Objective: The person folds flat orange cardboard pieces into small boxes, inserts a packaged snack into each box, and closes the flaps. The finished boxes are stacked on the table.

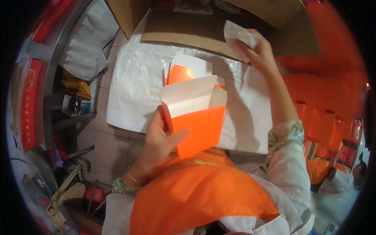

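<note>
My left hand (156,141) is closed round the lower left side of an orange paper carton (200,127). The carton is tilted, with its white inner flap raised and its top open. Just beyond it are several similar orange and white cartons (195,63) on the white sheet. Up to the right, my right hand (258,51) pinches a small, crumpled, whitish translucent packet (235,33) in front of the cardboard box. What is inside the packet cannot be made out.
A white plastic sheet (129,88) covers the work surface. At its far side stands an open cardboard box (184,37). Orange plastic crates (319,125) are to the right, where another person (338,178) sits. A wooden stool (64,196) is at lower left.
</note>
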Demonstrator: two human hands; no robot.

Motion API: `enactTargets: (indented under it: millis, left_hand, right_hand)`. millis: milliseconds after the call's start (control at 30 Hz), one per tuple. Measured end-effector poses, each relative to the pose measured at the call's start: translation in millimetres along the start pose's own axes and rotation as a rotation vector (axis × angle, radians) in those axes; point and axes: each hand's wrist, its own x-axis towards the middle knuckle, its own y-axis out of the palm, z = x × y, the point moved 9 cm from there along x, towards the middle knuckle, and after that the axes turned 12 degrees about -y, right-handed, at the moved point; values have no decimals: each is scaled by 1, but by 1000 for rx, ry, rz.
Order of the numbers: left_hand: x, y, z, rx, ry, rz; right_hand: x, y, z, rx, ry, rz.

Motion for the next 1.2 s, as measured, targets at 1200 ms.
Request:
enactTargets:
  millis: [1200]
  left_hand:
    - [-113, 87, 45, 482, 126, 296]
  right_hand:
    - [-221, 8, 257, 191, -464, 549]
